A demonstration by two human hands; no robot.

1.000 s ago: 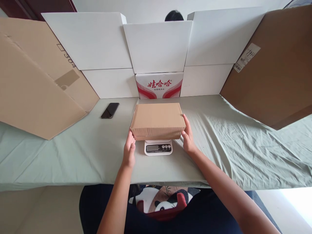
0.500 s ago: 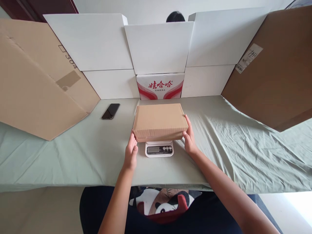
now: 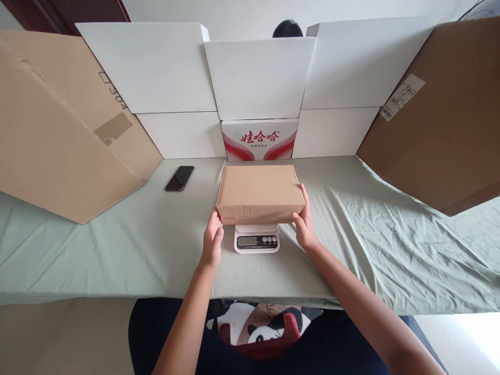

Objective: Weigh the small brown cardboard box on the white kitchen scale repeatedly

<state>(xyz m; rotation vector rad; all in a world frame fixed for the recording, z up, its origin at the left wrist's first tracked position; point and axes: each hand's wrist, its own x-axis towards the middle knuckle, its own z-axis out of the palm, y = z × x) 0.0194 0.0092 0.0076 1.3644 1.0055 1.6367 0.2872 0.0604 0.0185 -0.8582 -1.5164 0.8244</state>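
A brown cardboard box [image 3: 260, 187] is at the middle of the table, over a white kitchen scale [image 3: 257, 249]. Only the scale's front shows, with its small display and buttons; the box hides its platform. At the box's near left corner, my left hand [image 3: 213, 237] grips it with the fingers partly hidden beneath. My right hand [image 3: 304, 224] holds the right end, thumb on the front face and fingers along the side. Whether the box rests fully on the scale I cannot tell.
A black phone [image 3: 179, 178] lies left of the box on the green cloth [image 3: 156, 250]. White boxes [image 3: 260, 78] and a red-and-white printed carton [image 3: 260, 139] form a wall behind. Large cardboard panels [image 3: 66, 130] flank both sides. The top of a person's head [image 3: 287, 28] shows behind the wall.
The whole view has shifted slightly, so things appear a little further right. Both hands keep their hold on the cardboard box, which has barely moved relative to the scale.
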